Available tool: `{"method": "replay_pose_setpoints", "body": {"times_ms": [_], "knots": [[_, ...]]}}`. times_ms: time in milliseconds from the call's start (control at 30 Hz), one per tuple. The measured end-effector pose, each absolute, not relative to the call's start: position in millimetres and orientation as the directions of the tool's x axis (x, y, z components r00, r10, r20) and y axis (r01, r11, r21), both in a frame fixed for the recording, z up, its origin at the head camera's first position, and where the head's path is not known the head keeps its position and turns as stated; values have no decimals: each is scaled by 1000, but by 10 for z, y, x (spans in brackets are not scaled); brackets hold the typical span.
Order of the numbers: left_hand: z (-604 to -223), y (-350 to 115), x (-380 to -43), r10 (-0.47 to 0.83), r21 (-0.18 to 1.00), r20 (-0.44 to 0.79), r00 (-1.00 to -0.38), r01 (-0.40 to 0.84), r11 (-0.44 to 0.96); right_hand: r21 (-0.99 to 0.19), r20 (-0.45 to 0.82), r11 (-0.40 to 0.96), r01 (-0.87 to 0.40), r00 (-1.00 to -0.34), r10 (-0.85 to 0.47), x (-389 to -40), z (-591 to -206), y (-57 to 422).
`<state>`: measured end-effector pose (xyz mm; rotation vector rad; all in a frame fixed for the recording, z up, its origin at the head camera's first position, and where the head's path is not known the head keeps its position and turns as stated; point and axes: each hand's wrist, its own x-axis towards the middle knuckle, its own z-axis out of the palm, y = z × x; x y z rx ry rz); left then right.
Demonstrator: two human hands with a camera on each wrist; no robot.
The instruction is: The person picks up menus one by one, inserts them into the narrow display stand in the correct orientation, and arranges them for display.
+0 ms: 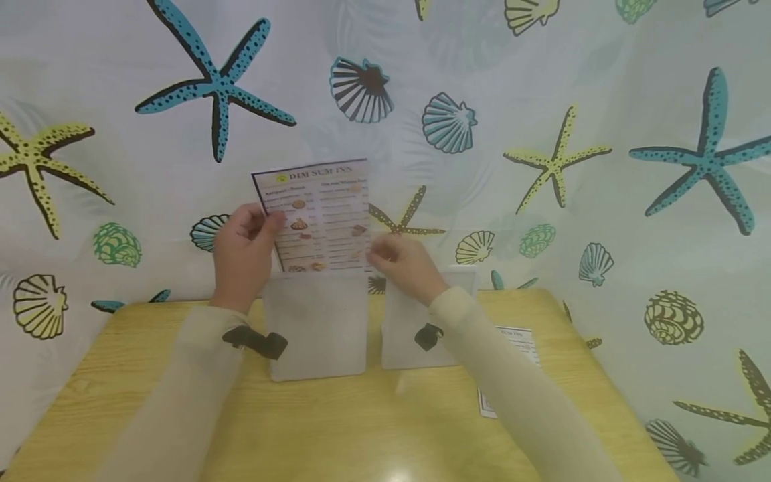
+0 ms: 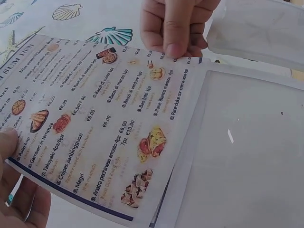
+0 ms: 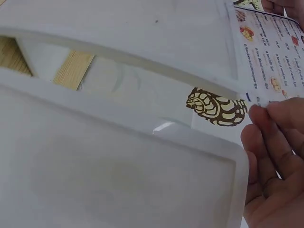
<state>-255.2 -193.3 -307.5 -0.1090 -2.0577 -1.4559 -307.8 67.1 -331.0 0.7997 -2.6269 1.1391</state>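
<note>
Right sleeve [image 1: 515, 383] is hiding the middle of a second menu card [image 1: 523, 338]. Fine print [image 1: 345, 217] on the held menu [image 1: 314, 231] is blurring in head view; left-wrist picture edge is cutting into its title [image 2: 18, 58].

Between my left grip [image 1: 243, 258] and right grip [image 1: 405, 264] is the menu [image 1: 325, 224], above the left holder [image 1: 316, 328]; the right holder [image 1: 399, 318] stands beside that, both toward the table's [image 1: 361, 428] far edge. Another menu [image 1: 523, 341] lies toward the right edge.
</note>
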Motion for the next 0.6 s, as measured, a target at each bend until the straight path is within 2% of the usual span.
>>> {"method": "replay_pose_setpoints", "body": {"times_ms": [300,600], "knots": [[-3041,-1960,-2592,-293,842,499,-816,376,386,-439,422,642,-628,-775,-471,-3093,-3343,677],[-3023,-1973,-2593,-308,841,493,-814,355,407,-441,432,623,-646,-761,-484,-3103,-3347,669]]}}
